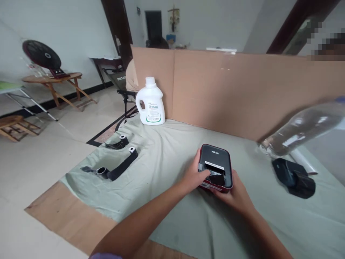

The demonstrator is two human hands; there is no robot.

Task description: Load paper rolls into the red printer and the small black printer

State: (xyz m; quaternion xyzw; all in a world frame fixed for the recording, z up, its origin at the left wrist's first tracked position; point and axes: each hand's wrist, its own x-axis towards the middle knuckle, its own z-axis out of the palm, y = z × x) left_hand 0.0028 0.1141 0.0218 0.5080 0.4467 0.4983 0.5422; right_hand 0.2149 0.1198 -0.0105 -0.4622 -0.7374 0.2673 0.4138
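Pale walls and a tiled floor [75,126] surround our desk [59,205], whose bare wood shows along the near left edge beneath a wrinkled green cloth [159,169]. Upright cardboard [221,82] closes off the far side, and a fan [41,54] sits well apart at the far left.

We have both hands on a black-topped device [215,158] with dark red sides, right of centre over the cloth; we cannot tell whether its underside touches it. Our left grip [195,176] is closed around its left side, the thumb laid on top beside the slot and the glossy dark panel. Our right grip [235,190] clasps the lower right corner, fingers reaching beneath the near edge.

To the left we see two black ribbons, one nearer us [122,168] and one farther off [117,145], partly unrolled from pale-ended cores. Beyond them a white jug [152,108] stands upright just before the cardboard. On our right, a large clear bottle [302,126] leans at a slant near a black object [295,178] and a pale tube [303,162].
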